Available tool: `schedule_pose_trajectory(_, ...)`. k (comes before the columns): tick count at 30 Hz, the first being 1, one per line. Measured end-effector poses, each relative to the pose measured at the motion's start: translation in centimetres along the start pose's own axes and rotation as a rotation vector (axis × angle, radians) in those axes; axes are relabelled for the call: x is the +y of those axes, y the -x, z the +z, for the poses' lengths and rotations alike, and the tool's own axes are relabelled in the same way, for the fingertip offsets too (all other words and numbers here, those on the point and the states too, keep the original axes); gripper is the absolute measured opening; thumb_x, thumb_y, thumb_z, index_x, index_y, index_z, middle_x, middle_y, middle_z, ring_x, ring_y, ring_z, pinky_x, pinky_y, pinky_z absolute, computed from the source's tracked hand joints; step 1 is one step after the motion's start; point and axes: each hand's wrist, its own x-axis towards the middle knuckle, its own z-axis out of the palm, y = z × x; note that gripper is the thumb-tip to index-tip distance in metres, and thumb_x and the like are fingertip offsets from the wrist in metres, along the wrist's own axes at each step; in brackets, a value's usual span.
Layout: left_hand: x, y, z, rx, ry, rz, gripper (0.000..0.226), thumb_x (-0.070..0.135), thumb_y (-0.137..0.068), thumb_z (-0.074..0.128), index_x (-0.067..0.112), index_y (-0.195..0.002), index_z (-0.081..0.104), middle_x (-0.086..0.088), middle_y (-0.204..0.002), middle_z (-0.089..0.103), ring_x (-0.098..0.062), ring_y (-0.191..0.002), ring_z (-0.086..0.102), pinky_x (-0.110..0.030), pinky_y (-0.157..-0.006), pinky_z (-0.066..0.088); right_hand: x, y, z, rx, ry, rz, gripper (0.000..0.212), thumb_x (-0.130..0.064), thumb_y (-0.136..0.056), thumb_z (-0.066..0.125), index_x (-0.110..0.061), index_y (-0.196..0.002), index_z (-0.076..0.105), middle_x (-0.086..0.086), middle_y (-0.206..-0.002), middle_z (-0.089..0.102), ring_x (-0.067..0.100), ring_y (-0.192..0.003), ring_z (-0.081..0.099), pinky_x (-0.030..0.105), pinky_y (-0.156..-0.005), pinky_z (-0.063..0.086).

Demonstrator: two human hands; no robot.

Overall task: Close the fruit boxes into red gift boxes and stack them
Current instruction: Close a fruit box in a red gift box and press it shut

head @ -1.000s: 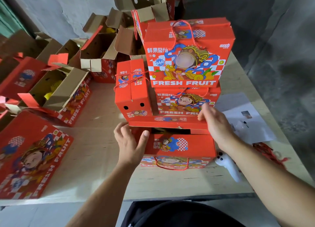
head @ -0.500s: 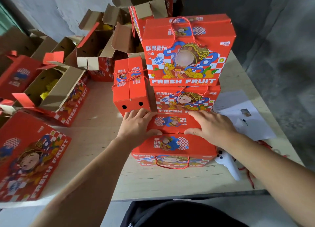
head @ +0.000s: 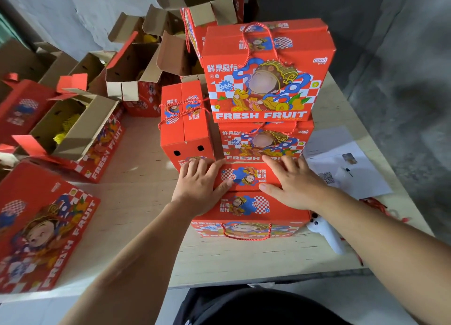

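Both hands lie flat on the top flaps of the nearest red gift box (head: 246,206), which sits on the table (head: 146,193) close to its front edge. The left hand (head: 200,187) presses the left part of the lid with fingers straight and spread, thumb reaching toward the printed picture; the right hand (head: 296,184) presses the right part the same way, so neither grip pinches anything. The two top flaps meet in a seam running between the thumbs, and a red rope handle (head: 246,234) hangs down the box's front face.

Right behind it stands a stack of two closed boxes, the upper stacked box (head: 266,73) resting on the lower stacked box (head: 263,141) (both read FRESH FRUIT). Just left of the stack is a narrow closed box (head: 184,122) standing end-on, with two holes on its near face. Farther left, an open box (head: 73,134) shows yellow fruit netting inside, and more open cartons (head: 136,66) crowd the back. A flat-lying box (head: 41,227) lies at the near left. A white controller (head: 328,235) lies beside the pressed box on the right, near sheets of paper (head: 346,163)
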Motion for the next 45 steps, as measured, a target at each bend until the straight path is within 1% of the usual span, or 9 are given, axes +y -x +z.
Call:
schedule_pose_trajectory(7,0.5,2.9,0.0,0.08,0.311,-0.263,0.083,0.08,-0.092,0.043,0.035,-0.16,0.025,0.0,-0.16,0.033,-0.029,-0.145,0.033,-0.052,-0.117,0.033,-1.2,2.3,1.8,0.388,-0.543,0.072,0.074,-0.049,-0.093,0.069,-0.021,-0.156,0.042,0.004,-0.15,0.031,0.023,-0.141,0.039,0.036,-0.113,0.038)
schedule_pose_trajectory(13,1.6,6.6,0.9,0.204,0.702,-0.463,0.088,0.057,-0.088,0.073,0.041,-0.159,0.024,0.008,-0.159,0.028,-0.026,-0.139,0.043,-0.047,-0.108,0.044,-1.8,3.7,3.4,0.5,-0.743,0.163,0.097,-0.068,-0.07,0.077,-0.026,-0.15,0.04,-0.003,-0.142,0.031,0.011,-0.137,0.04,0.026,-0.103,0.033)
schedule_pose_trajectory(16,1.4,5.7,-0.3,0.086,0.569,-0.537,0.079,0.065,-0.088,0.067,0.038,-0.155,0.035,0.003,-0.154,0.032,-0.034,-0.132,0.044,-0.049,-0.102,0.046,-1.8,2.6,2.4,0.385,-0.873,0.353,0.106,-0.071,-0.07,0.08,-0.028,-0.154,0.031,0.003,-0.143,0.037,0.012,-0.123,0.046,0.033,-0.101,0.037)
schedule_pose_trajectory(22,0.1,10.9,-1.2,0.036,0.33,-0.769,0.063,0.085,-0.083,0.051,0.03,-0.111,0.063,-0.003,-0.114,0.058,-0.034,-0.112,0.054,-0.042,-0.095,0.044,-2.9,7.8,5.4,0.184,-1.539,0.826,0.047,-0.071,-0.086,0.064,-0.038,-0.119,0.055,-0.005,-0.137,0.056,0.029,-0.107,0.066,0.045,-0.086,0.053)
schedule_pose_trajectory(27,-0.4,14.3,-1.6,-0.25,0.555,-0.859,0.075,0.081,-0.092,0.036,0.015,-0.066,0.06,-0.004,-0.063,0.066,-0.029,-0.072,0.065,-0.032,-0.061,0.045,-11.8,10.2,7.0,-0.332,-1.664,0.39,0.086,-0.083,-0.071,0.072,-0.053,-0.145,0.042,-0.023,-0.146,0.052,0.008,-0.13,0.056,0.042,-0.11,0.046)
schedule_pose_trajectory(32,2.9,13.6,-1.3,-0.304,1.613,-0.989,0.05,0.051,-0.109,0.037,0.017,-0.125,0.071,-0.007,-0.122,0.076,-0.02,-0.109,0.073,-0.036,-0.093,0.058,-13.7,7.7,6.1,0.175,-1.415,0.306,0.042,-0.024,-0.096,0.074,-0.031,-0.133,0.056,-0.01,-0.121,0.073,0.006,-0.107,0.07,0.013,-0.077,0.052)
schedule_pose_trajectory(38,3.1,10.0,-6.0,0.301,1.915,-0.689,0.012,0.029,-0.101,0.064,0.019,-0.098,0.07,0.002,-0.09,0.072,-0.013,-0.079,0.066,-0.033,-0.081,0.051,-15.5,8.6,1.7,0.654,-1.298,0.197,0.032,-0.011,-0.094,0.069,-0.032,-0.119,0.069,0.001,-0.11,0.064,0.002,-0.085,0.06,0.022,-0.073,0.056)
schedule_pose_trajectory(42,2.3,8.4,-12.0,0.218,1.713,-0.389,0.03,0.043,-0.1,0.058,0.02,-0.081,0.065,0.003,-0.074,0.058,-0.013,-0.071,0.058,-0.029,-0.071,0.054,-20.7,7.6,-2.4,0.277,-1.47,-0.187,0.039,-0.031,-0.087,0.072,-0.038,-0.124,0.064,-0.006,-0.109,0.073,0.007,-0.099,0.069,0.019,-0.078,0.055)
schedule_pose_trajectory(45,0.7,8.9,-14.8,0.065,1.087,-0.135,0.037,0.053,-0.097,0.055,0.019,-0.086,0.066,0.013,-0.077,0.066,-0.006,-0.075,0.062,-0.031,-0.072,0.052,-24.1,5.8,-3.2,0.148,-1.352,-0.172,0.022,-0.022,-0.093,0.061,-0.029,-0.113,0.063,-0.007,-0.105,0.069,0.007,-0.105,0.064,0.028,-0.089,0.056)
